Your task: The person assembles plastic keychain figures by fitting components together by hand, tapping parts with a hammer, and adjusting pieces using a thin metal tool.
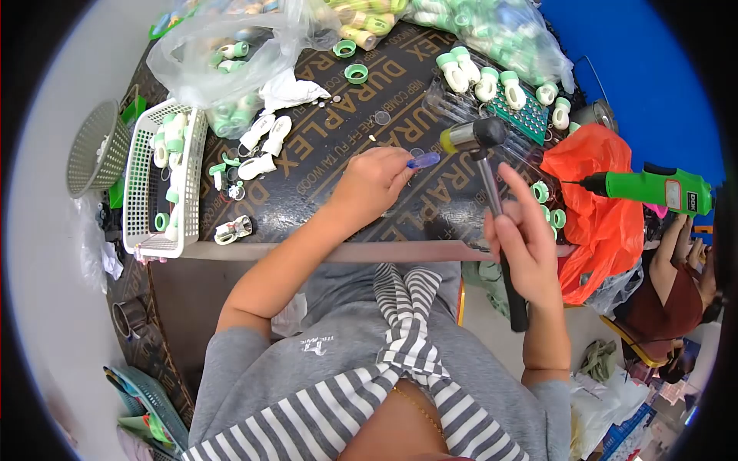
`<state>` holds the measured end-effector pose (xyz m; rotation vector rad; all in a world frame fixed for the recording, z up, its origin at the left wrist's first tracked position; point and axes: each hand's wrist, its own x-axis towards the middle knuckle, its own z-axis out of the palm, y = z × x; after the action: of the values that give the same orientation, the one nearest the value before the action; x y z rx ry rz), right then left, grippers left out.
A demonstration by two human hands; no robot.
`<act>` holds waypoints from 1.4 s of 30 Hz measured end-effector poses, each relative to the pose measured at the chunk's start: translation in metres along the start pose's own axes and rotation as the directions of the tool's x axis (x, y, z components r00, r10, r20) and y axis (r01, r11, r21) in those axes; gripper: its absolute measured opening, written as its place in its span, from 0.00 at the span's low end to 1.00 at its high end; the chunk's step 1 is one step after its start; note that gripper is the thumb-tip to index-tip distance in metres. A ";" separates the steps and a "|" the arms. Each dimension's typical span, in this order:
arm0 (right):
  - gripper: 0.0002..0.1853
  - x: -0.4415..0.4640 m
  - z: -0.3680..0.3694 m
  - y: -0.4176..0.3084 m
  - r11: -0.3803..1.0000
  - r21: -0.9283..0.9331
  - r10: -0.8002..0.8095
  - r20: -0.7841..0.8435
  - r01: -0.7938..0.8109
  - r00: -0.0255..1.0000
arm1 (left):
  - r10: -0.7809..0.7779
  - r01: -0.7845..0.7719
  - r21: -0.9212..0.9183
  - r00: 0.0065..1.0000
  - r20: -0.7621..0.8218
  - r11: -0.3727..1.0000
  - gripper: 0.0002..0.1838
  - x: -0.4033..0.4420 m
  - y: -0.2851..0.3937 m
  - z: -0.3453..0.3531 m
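My left hand (370,183) is closed over the table, gripping a small piece with a clear blue handle-like end (424,160); the rest of it is hidden in my fingers. My right hand (532,242) holds a two-faced mallet (490,188) by its shaft, thumb and fingers loosely around it and the index finger partly raised. The mallet's head, yellow on one face and black on the other, is close to the blue end, without visible contact. Left of my left hand lie several white shoe-shaped pieces (257,167) and a silver-and-white piece (233,230).
A white basket (191,173) of green-and-white pieces stands at left. Plastic bags (223,69) of pieces lie along the back. At right are a green tray (523,114), green rings (540,191), a red bag (600,169) and a green electric screwdriver (653,188). Another person sits at far right.
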<state>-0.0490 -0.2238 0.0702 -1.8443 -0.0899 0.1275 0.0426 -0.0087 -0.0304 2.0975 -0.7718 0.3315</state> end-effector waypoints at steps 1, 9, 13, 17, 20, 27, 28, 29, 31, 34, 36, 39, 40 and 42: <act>0.23 -0.003 0.002 -0.006 0.998 -0.061 0.003 0.021 -0.001 1.000 | 0.001 -0.001 -0.005 1.000 0.000 1.000 0.08 0.000 0.000 0.001; 0.24 -0.010 0.015 -0.017 0.853 -0.421 -0.318 0.052 0.309 0.947 | -0.030 0.030 0.013 0.999 0.029 0.999 0.07 0.000 0.002 -0.001; 0.23 -0.016 0.010 -0.015 0.905 -0.339 -0.306 -0.098 0.257 0.947 | -0.071 0.069 0.055 0.997 0.033 0.996 0.08 -0.001 0.001 -0.001; 0.23 -0.005 0.016 -0.005 0.784 -0.463 -0.460 0.015 0.414 0.888 | -0.071 0.069 0.071 0.997 0.025 0.995 0.08 -0.001 0.002 -0.002; 0.23 -0.008 0.016 0.002 0.929 -0.278 -0.282 -0.109 0.243 0.953 | -0.074 0.072 0.085 0.997 0.017 0.994 0.08 0.003 0.002 -0.002; 0.22 -0.008 0.018 0.005 0.909 -0.355 -0.250 -0.050 0.217 0.967 | -0.078 0.077 0.084 0.997 0.016 0.994 0.08 -0.002 0.002 0.000; 0.22 -0.009 0.012 0.000 0.924 -0.294 -0.282 -0.093 0.244 0.955 | -0.102 0.100 0.087 0.995 0.017 0.991 0.08 -0.002 0.002 -0.001; 0.22 -0.012 0.005 -0.008 0.905 -0.301 -0.359 -0.163 0.300 0.919 | -0.078 0.076 0.105 0.997 0.011 0.992 0.08 -0.002 0.001 -0.001; 0.23 -0.010 0.006 -0.011 0.847 -0.316 -0.490 -0.154 0.427 0.858 | -0.103 0.100 0.111 0.994 0.023 0.989 0.07 -0.003 0.002 -0.001; 0.21 -0.002 0.019 0.007 0.878 -0.388 -0.292 0.028 0.279 0.956 | -0.129 0.123 0.141 0.991 0.029 0.982 0.07 -0.002 0.005 -0.002; 0.22 0.001 0.012 0.009 0.773 -0.374 -0.575 -0.073 0.512 0.815 | -0.072 0.076 0.102 0.997 -0.034 0.992 0.07 -0.001 0.003 -0.001; 0.22 -0.014 0.007 -0.014 0.895 -0.292 -0.381 -0.105 0.338 0.919 | -0.072 0.076 0.105 0.996 -0.049 0.991 0.06 -0.001 0.004 0.000; 0.22 -0.002 0.015 -0.004 0.801 -0.346 -0.521 0.001 0.489 0.854 | -0.090 0.093 0.122 0.996 -0.029 0.988 0.06 -0.002 0.004 0.000; 0.22 0.001 0.019 0.002 0.869 -0.401 -0.283 0.081 0.291 0.956 | -0.089 0.093 0.121 0.995 -0.041 0.988 0.06 -0.001 0.008 -0.001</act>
<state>-0.0505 -0.2059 0.0631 -2.2248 -0.4329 -0.0916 0.0373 -0.0114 -0.0253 2.2286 -0.6468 0.3731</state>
